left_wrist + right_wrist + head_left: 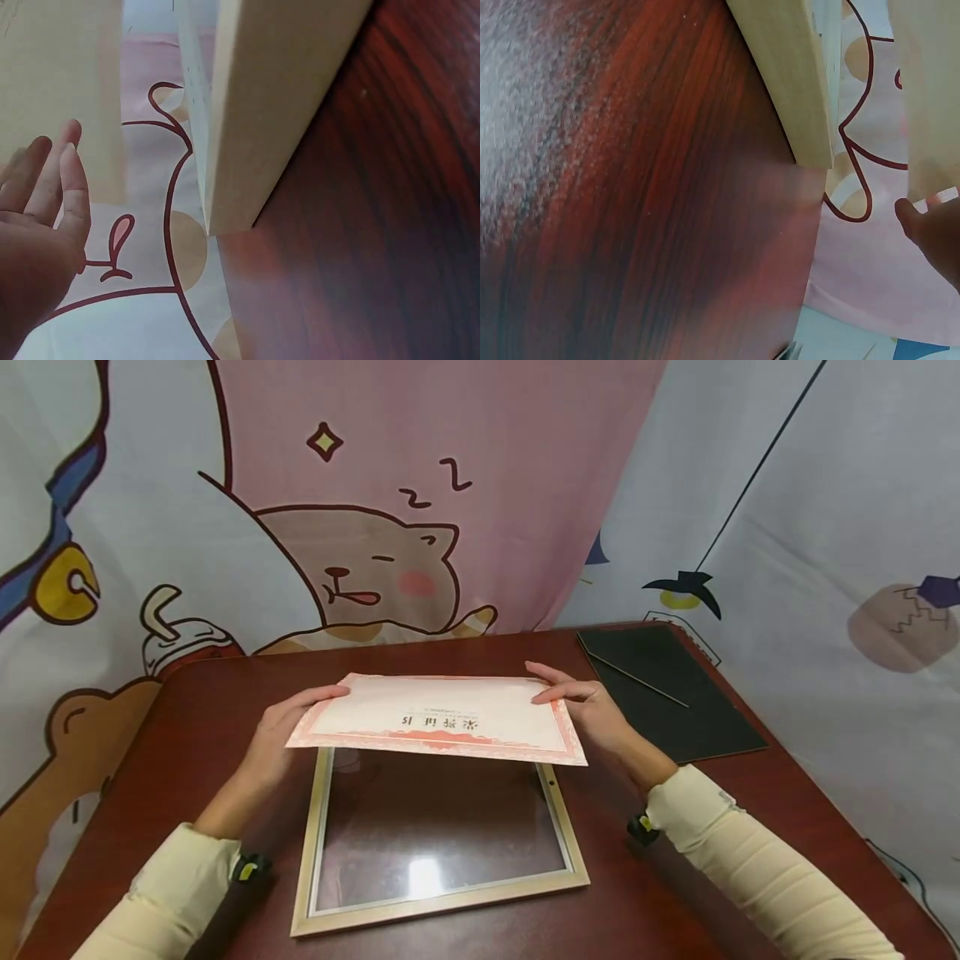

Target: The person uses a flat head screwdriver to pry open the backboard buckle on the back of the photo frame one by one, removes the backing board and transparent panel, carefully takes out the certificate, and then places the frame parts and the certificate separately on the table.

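A certificate [435, 710], a white sheet with a red patterned border, hangs above the far part of a picture frame [446, 906]. Its printed heading appears upside down in the head view. My left hand [273, 739] pinches the sheet's left edge; in the left wrist view, the fingers [75, 180] of that hand lie against the paper. At the opposite edge my right hand [600, 714] grips the sheet, its fingers over the top face. The pale wooden frame lies flat on the table, its clear pane reflecting a bright light. The sheet hides the frame's far side.
A dark green backing board [675, 685] with a thin stand strip [637, 679] lies at the right rear of the reddish-brown table [217, 693]. Behind the table hangs a cartoon-printed curtain [525, 485]. A cable [907, 868] runs beside the right edge.
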The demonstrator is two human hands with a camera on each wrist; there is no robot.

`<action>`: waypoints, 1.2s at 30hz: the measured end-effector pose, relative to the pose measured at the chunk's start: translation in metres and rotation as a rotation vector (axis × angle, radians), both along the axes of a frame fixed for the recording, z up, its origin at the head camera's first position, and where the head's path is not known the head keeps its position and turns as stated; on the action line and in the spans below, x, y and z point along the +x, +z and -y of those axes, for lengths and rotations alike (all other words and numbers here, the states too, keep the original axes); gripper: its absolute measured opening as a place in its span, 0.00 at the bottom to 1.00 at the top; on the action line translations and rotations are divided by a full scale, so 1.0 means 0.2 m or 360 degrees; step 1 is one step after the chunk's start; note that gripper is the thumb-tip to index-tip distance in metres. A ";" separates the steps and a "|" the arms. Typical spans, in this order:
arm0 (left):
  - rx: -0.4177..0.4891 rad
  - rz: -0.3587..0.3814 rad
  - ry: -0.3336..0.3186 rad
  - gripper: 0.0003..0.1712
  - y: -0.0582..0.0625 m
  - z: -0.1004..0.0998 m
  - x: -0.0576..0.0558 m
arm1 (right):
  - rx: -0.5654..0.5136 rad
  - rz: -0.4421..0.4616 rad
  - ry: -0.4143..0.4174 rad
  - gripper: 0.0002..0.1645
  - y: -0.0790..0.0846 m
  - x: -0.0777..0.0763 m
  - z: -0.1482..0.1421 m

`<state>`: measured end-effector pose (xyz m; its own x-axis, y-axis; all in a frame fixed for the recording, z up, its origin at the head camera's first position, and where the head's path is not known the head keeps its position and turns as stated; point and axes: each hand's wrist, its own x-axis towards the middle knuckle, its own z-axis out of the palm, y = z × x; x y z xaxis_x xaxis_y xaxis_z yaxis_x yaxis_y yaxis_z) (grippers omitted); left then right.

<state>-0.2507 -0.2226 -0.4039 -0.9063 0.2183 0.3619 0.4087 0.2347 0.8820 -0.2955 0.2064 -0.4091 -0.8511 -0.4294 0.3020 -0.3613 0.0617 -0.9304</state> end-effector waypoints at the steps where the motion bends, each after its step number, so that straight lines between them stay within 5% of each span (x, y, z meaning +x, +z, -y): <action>1: -0.0025 0.0017 0.0017 0.26 0.00 0.00 0.00 | 0.0006 0.0004 0.0001 0.12 0.00 0.00 0.00; 7: -0.0254 0.0132 0.0160 0.21 0.00 0.01 0.00 | 0.0026 0.0088 0.0012 0.13 -0.02 0.00 -0.01; 14: -0.0239 0.0139 0.0145 0.19 -0.01 0.00 -0.01 | 0.0151 0.0110 -0.0159 0.16 -0.02 0.01 0.00; 25: -0.0185 0.0328 0.0107 0.24 -0.02 -0.02 -0.01 | -0.0329 0.0608 -0.0142 0.30 -0.03 0.02 0.05; 32: -0.0193 0.0354 0.0063 0.24 -0.05 -0.03 -0.02 | -0.0112 0.0654 -0.0370 0.46 -0.02 0.00 0.07; 36: -0.0238 0.0307 0.0073 0.23 -0.05 -0.03 -0.02 | -0.0122 0.0766 -0.0416 0.46 -0.03 0.00 0.07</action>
